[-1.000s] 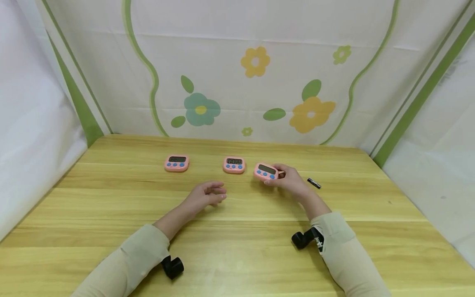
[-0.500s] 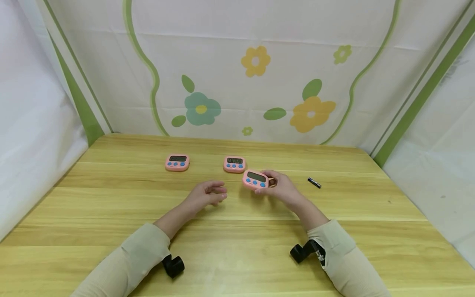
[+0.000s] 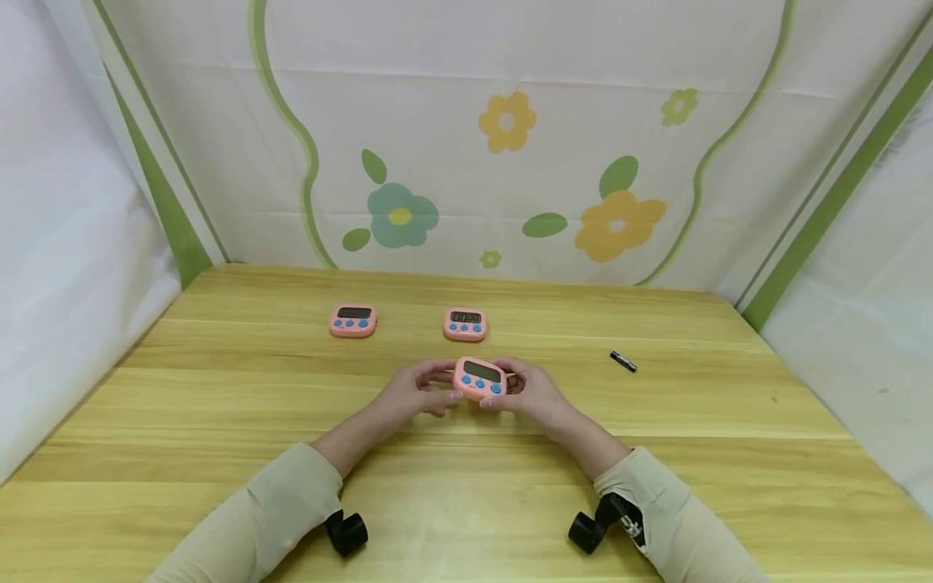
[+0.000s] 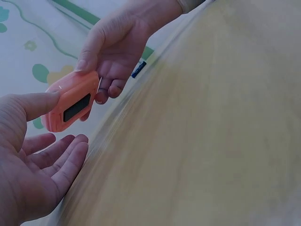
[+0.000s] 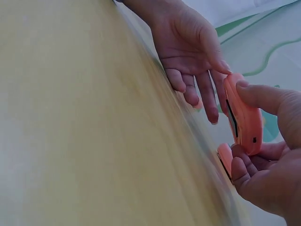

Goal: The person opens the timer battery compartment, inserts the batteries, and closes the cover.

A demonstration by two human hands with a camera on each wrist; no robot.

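Note:
A pink digital timer (image 3: pixel 480 379) with a grey screen and three blue buttons is held above the table between both hands. My right hand (image 3: pixel 535 397) grips its right end, thumb on the near edge and fingers behind. My left hand (image 3: pixel 408 393) is at its left end. In the left wrist view the left thumb (image 4: pixel 42 103) touches the timer's edge, while the other fingers (image 4: pixel 59 155) lie loosely extended below it. A dark rectangle (image 4: pixel 76 108) shows on the timer's back.
Two more pink timers, one at left (image 3: pixel 353 321) and one at centre (image 3: pixel 465 324), lie towards the back of the wooden table (image 3: pixel 466 502). A small dark cylinder (image 3: pixel 623 361), like a battery, lies at right. A flower-patterned white curtain (image 3: pixel 452 162) hangs behind.
My right hand has carried the timer left and nearer to me, up to the left hand. The left hand has barely moved, and its thumb now touches the timer.

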